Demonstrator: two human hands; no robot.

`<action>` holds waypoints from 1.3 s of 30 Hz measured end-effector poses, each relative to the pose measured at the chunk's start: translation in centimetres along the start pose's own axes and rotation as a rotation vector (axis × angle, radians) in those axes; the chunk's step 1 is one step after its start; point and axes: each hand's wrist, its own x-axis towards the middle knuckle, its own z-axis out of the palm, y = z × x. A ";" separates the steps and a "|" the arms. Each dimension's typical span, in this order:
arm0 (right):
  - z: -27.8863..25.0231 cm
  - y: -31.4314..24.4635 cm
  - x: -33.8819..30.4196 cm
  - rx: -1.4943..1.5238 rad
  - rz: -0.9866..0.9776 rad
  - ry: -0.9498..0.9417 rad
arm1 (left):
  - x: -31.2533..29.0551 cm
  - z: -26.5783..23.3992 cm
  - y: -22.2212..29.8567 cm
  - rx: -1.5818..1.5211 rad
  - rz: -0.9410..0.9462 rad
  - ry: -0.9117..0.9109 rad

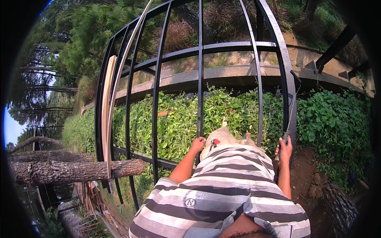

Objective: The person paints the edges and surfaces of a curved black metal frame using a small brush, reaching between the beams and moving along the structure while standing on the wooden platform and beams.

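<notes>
A small paint roller is in my right hand (pixel 284 148); my fingers wrap its handle. The thin wire of the paint roller (pixel 293 104) runs up to a dark roller head, which lies against the grey-topped right beam (pixel 286 59) of a large metal frame. My left hand (pixel 199 143) is closed at a black upright bar (pixel 200 95) of that frame, close beside my light trousers (pixel 220 137). The bar passes behind the fingers, so their exact grip is partly hidden. A red-and-black item (pixel 215 142) shows at the trousers.
Pale wooden strips (pixel 107 95) lean along the frame's left side. A rough log (pixel 75 171) juts in from the left. Green plants (pixel 174 115) grow beneath the bars, with a concrete ledge (pixel 174 79) beyond. Bare soil (pixel 307 172) and dark posts (pixel 336 48) are on the right.
</notes>
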 end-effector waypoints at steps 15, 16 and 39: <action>1.0 0.2 -0.5 -0.038 0.018 -0.067 | -1.6 1.2 -2.0 0.074 -0.002 0.015; 1.1 0.2 -0.7 -0.030 0.024 -0.066 | -1.6 1.1 -2.2 0.068 -0.026 0.018; -0.3 0.5 -2.2 -0.116 0.047 0.005 | -3.2 2.7 -2.7 -0.038 -0.048 -0.084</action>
